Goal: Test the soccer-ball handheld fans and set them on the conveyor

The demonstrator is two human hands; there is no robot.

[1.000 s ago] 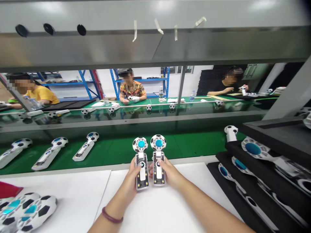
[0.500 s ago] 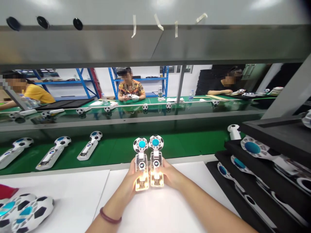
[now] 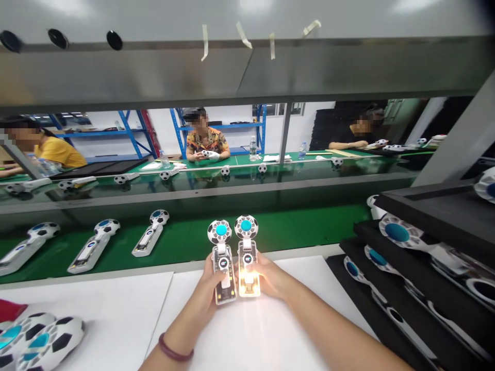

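Two handheld fans with soccer-ball heads and clear handles stand side by side above the white work surface. My left hand is wrapped round the left fan, thumb on the front of its handle. That handle is mostly dark, with a lit round display and a few faint lights. My right hand grips the right fan the same way, with its thumb over the handle. Bright warm light glows from the lower handle of this one. Both heads have turquoise centres.
Several similar fans lie on the green conveyor belt. Stacked black foam trays holding white parts stand at the right. Soccer-patterned pieces lie at lower left. A grey metal shelf hangs overhead. Co-workers sit across the line.
The left fan's handle lights have gone from bright to nearly dark; the right one stays lit. Fans on the near belt have slid right, those on the far belt left. My view has shifted slightly.
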